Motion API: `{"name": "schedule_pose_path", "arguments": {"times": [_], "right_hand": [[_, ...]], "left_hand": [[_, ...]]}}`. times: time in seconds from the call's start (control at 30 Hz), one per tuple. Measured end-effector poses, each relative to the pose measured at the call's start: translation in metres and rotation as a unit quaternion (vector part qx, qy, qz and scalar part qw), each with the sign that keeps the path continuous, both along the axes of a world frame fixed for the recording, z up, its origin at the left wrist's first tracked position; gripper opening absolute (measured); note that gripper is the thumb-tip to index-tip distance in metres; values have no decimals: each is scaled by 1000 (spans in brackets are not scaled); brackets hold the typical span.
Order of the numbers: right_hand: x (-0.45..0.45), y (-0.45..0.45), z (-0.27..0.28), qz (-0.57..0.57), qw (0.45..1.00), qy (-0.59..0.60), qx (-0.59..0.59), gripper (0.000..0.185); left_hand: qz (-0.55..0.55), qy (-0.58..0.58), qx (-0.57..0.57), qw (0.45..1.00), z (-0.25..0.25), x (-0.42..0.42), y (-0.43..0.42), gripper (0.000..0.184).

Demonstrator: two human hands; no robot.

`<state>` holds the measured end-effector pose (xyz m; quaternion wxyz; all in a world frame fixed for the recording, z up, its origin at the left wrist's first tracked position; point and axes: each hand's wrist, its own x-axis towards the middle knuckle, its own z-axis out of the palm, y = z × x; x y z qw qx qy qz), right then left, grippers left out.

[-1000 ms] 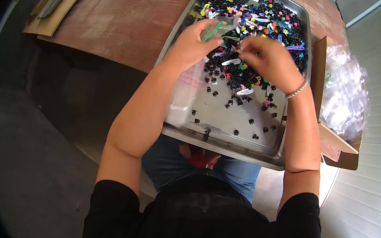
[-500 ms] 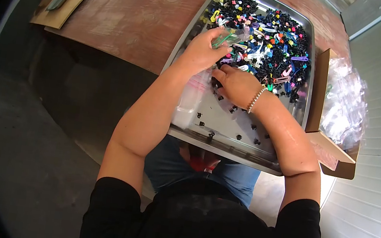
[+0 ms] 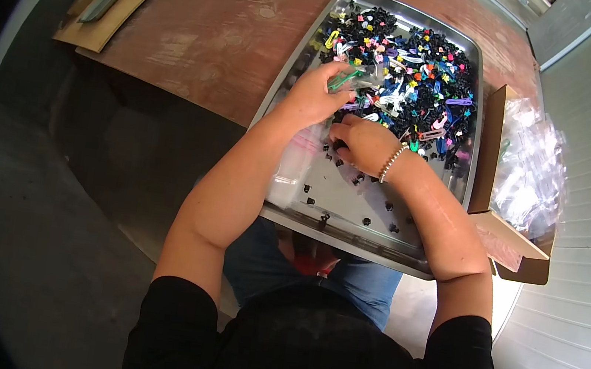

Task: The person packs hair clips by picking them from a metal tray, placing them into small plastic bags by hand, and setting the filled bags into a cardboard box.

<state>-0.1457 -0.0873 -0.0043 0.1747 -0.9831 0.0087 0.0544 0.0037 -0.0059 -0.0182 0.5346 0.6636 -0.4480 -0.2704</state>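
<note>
My left hand point(image 3: 314, 96) is closed on a small clear plastic bag point(image 3: 366, 77) with a green hair clip point(image 3: 343, 79) showing in it, over the left side of a metal tray point(image 3: 270, 106). My right hand point(image 3: 366, 146), a beaded bracelet at its wrist, is just below and right of it. Its fingers are curled together around small black claw clips point(image 3: 339, 145), low over the tray floor; how many is hidden. Beyond both hands lies a heap of black claw clips and colourful hair clips point(image 3: 429, 75).
A stack of clear bags point(image 3: 288, 172) lies along the tray's left side. Loose black clips point(image 3: 367, 221) dot the tray's near part. To the right, a cardboard box point(image 3: 493, 147) holds many clear bags point(image 3: 532, 171). The tray rests on a wooden table point(image 3: 218, 32), over its front edge.
My right hand has drawn slightly nearer to me, and its fingers have curled in around black clips. My left hand still holds the bag. The whole view has shifted slightly downward.
</note>
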Motion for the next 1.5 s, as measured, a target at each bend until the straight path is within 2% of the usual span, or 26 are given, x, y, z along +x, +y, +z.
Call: {"name": "schedule_pose_path", "arguments": {"times": [0.1,0.17,0.2,0.27,0.33,0.47,0.57,0.67,0.73,0.87,0.93,0.97,1.03,1.07,1.13,1.17,1.2,1.27,1.3,1.4,1.43,1.47,1.5], "right_hand": [[-4,-8,2,11,999,-11,32,18],[-9,-16,8,29,992,-101,75,20],[-12,-19,16,31,992,-101,73,20],[-19,-21,41,12,967,-181,182,23],[-29,-21,62,-57,946,-193,254,22],[-36,-31,76,-149,926,-276,209,18],[-37,-37,74,-165,941,-253,151,18],[-32,-41,62,-105,948,-265,141,17],[-31,-39,61,-89,948,-278,124,19],[-33,-42,63,-143,931,-293,164,21],[-34,-48,62,-160,926,-302,163,22],[-34,-51,59,-180,920,-301,172,26],[-35,-49,63,-191,920,-278,201,40],[-35,-46,63,-191,920,-279,199,40],[-33,-39,60,-175,908,-261,277,44],[-29,-39,58,-150,897,-280,306,31],[-29,-43,56,-151,898,-280,304,31],[-32,-52,54,-160,906,-252,300,13],[-35,-48,63,-202,884,-286,310,6],[-51,-67,73,-269,790,-334,439,7],[-59,-71,76,-293,813,-324,386,11],[-69,-76,82,-356,875,-234,231,10],[-79,-83,81,-354,875,-262,199,10]], "left_hand": [[-6,-23,-31,999,-2,-1,0,48],[15,-72,-16,997,1,-2,1,48],[17,-72,-18,997,0,-1,0,48],[24,-108,-36,993,-5,0,-1,48],[22,-135,-47,989,-1,-3,0,48],[1,-189,-57,980,2,-9,1,45],[-36,-163,-27,986,2,-11,0,46],[-64,-164,-20,984,2,-13,0,48],[-99,-113,-12,989,7,-15,0,49],[-107,-105,-33,988,1,-13,-1,49],[-128,-2,-25,991,0,-12,-1,53],[-129,-2,-26,991,0,-11,-2,53],[-170,150,-77,971,6,-12,-2,53],[-171,150,-79,971,9,-11,0,53],[-248,301,-23,921,21,-11,7,58],[-262,304,-14,916,22,-12,9,61],[-263,305,-16,915,22,-13,9,61],[-259,291,19,921,20,-15,10,55],[-264,287,28,920,18,-14,6,55],[-218,268,54,937,14,-8,3,58],[-210,264,33,941,11,-7,1,53],[-220,267,31,938,9,-6,0,53],[-191,245,51,949,11,-6,1,51]]}}
